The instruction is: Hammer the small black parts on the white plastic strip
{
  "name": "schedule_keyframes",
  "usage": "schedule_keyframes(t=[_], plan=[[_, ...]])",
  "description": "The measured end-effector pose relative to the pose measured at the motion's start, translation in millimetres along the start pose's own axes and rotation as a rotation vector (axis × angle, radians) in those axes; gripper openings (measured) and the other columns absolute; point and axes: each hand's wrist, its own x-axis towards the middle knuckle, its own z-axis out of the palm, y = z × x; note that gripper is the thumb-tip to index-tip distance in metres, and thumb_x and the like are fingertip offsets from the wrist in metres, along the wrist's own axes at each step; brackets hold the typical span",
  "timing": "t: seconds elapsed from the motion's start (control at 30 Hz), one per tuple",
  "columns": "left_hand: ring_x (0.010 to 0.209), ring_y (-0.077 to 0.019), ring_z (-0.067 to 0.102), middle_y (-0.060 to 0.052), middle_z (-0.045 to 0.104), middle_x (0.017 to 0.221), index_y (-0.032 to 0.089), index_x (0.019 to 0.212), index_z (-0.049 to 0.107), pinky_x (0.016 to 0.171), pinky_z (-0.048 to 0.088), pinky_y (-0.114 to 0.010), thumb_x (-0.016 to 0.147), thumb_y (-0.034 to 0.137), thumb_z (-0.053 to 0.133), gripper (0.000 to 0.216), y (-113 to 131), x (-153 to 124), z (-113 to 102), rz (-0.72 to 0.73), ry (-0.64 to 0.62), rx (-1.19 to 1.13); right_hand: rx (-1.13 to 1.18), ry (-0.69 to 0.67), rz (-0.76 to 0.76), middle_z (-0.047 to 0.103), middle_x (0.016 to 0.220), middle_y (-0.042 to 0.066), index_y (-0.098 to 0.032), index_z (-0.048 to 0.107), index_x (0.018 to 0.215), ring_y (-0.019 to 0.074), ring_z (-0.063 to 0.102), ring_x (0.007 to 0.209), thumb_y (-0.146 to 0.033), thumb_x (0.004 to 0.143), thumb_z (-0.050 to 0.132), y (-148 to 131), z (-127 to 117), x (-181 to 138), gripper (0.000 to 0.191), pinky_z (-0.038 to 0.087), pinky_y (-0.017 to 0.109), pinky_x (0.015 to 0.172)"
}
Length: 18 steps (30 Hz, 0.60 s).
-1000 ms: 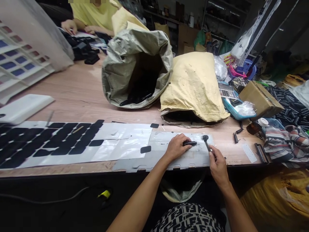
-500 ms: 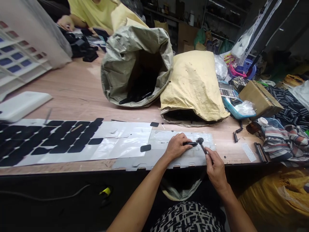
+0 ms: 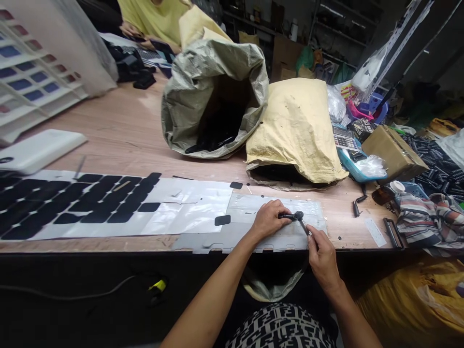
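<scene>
My left hand [image 3: 268, 218] is closed on a slim black part [image 3: 287, 216], pressing it low over a grey plastic sheet [image 3: 239, 232] at the table's front edge. My right hand [image 3: 322, 249] grips the handle of a ratchet wrench [image 3: 299, 217]. The wrench's round head sits at the right end of the black part, seemingly touching it. My fingers hide much of the part. To the left, a white sheet [image 3: 188, 222] carries rows of flat black pieces [image 3: 123, 198] with rounded corners.
A wide-mouthed sack [image 3: 213, 63] with dark contents and a yellowish sack [image 3: 293, 121] stand behind. At right lie a calculator [image 3: 345, 138], a cardboard box [image 3: 393, 150], a bottle [image 3: 384, 193] and a striped cloth [image 3: 416, 217]. A white crate [image 3: 39, 104] is far left; a person in yellow [image 3: 155, 21] sits opposite.
The wrench's head has shifted slightly at the black part's end, its handle turning a little in my right hand. The view has swung slightly left. Both grips stay the same.
</scene>
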Motion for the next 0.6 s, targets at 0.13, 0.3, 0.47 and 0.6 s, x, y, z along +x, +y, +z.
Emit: schedule_keyframes(t=[0.13, 0.3, 0.47, 0.6], plan=[[0.091, -0.0194, 0.056, -0.001, 0.062, 0.085, 0.026, 0.092, 0.078, 0.083, 0.042, -0.032, 0.077, 0.027, 0.075, 0.016, 1.6, -0.1, -0.5, -0.003, 0.002, 0.012, 0.004, 0.001, -0.002, 0.070, 0.108, 0.007, -0.022, 0.064, 0.125, 0.0175, 0.066, 0.101, -0.026, 0.097, 0.046, -0.5, 0.0, -0.3, 0.033, 0.054, 0.031, 0.091], [0.092, -0.0195, 0.056, -0.001, 0.063, 0.086, 0.027, 0.094, 0.078, 0.083, 0.041, -0.033, 0.079, 0.031, 0.074, 0.016, 0.0, -0.4, 0.2, 0.004, -0.002, 0.017, 0.010, 0.035, -0.006, 0.069, 0.110, 0.008, -0.022, 0.064, 0.126, 0.0180, 0.066, 0.101, -0.026, 0.098, 0.046, 0.1, -0.8, 0.2, 0.034, 0.054, 0.032, 0.090], [0.091, -0.0188, 0.056, -0.001, 0.063, 0.086, 0.028, 0.094, 0.078, 0.083, 0.042, -0.032, 0.080, 0.031, 0.073, 0.015, -3.0, 0.5, 2.1, 0.018, -0.002, 0.008, 0.012, 0.002, 0.008, 0.069, 0.112, 0.008, -0.022, 0.064, 0.125, 0.0185, 0.066, 0.103, -0.027, 0.098, 0.046, 2.2, -0.7, 0.8, 0.033, 0.054, 0.033, 0.092], [0.093, -0.0189, 0.056, -0.001, 0.063, 0.087, 0.028, 0.095, 0.077, 0.084, 0.042, -0.032, 0.079, 0.030, 0.074, 0.016, -2.7, 1.0, 2.1, 0.006, -0.005, 0.007, 0.038, 0.012, -0.011, 0.069, 0.111, 0.008, -0.022, 0.063, 0.126, 0.0181, 0.065, 0.103, -0.027, 0.098, 0.045, -3.4, -0.2, 3.0, 0.033, 0.053, 0.033, 0.092]])
